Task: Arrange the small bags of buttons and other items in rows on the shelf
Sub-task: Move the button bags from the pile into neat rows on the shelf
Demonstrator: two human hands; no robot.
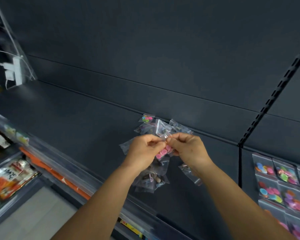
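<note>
Both hands mid-frame: left hand (146, 146) and right hand (186, 147) pinch one pink-button bag (164, 152) above loose bag pile (152, 177) on dark shelf (76, 122); arranged rows (280, 184) lower right.

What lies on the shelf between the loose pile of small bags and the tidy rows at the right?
In the head view, only bare dark shelf and its upright divider.

Bags (160, 129): clear glossy plastic. Shelf (76, 118): dark matt smooth metal.
</note>
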